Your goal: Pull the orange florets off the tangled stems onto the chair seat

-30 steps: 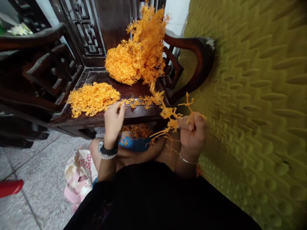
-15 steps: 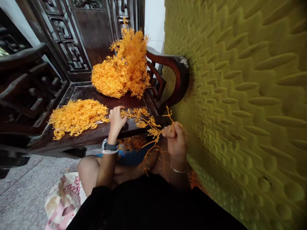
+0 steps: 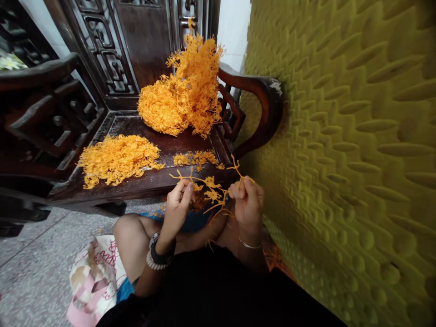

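Note:
My right hand (image 3: 248,200) is closed around an orange branching plastic stem (image 3: 223,200), a sprue-like piece with thin bare twigs. One twig sticks up above the fist and others hang below it. Small flower-like orange pieces (image 3: 213,194) still cling to the stem between my hands. My left hand (image 3: 180,200) pinches the stem's left part, with a twig end poking out past the fingers. Beyond the hands, a small scatter of loose orange pieces (image 3: 197,158) lies on the front of the dark wooden chair seat (image 3: 170,145).
A low heap of orange pieces (image 3: 119,156) covers the seat's left side; a taller pile (image 3: 190,91) stands at the back right. The chair's curved armrest (image 3: 272,104) juts beside an embossed yellow-green panel (image 3: 334,136). A cloth bag (image 3: 95,272) lies on the floor.
My left hand has drawn back from the seat edge towards me and now pinches the stem. Loose pieces show on the seat where it was. The right hand keeps its hold.

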